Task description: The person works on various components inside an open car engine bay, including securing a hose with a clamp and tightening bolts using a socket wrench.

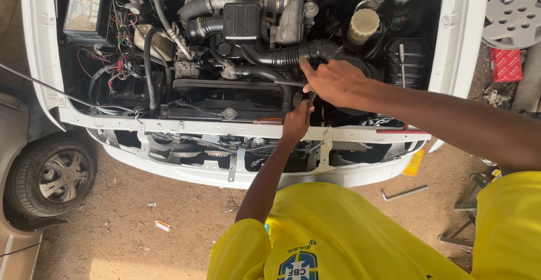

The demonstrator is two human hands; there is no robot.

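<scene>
I look down into the open engine bay of a white car (39,43) with its front bumper off. My right hand (332,81) reaches in from the right and rests by the black ribbed air hose (293,54), fingers closed on a thin metal tool whose shaft points left. My left hand (297,121) comes up from below and grips something small at the front crossmember (186,126), just under the right hand. What the left hand holds is hidden by its fingers. Both arms come out of yellow sleeves.
A battery box (85,18) sits at the bay's back left, a yellow-capped reservoir (363,25) at the back right. An L-shaped wrench (403,192) lies on the dirt. Another car's wheel (51,175) stands at left. A hubcap (515,18) and red box (505,64) lie at right.
</scene>
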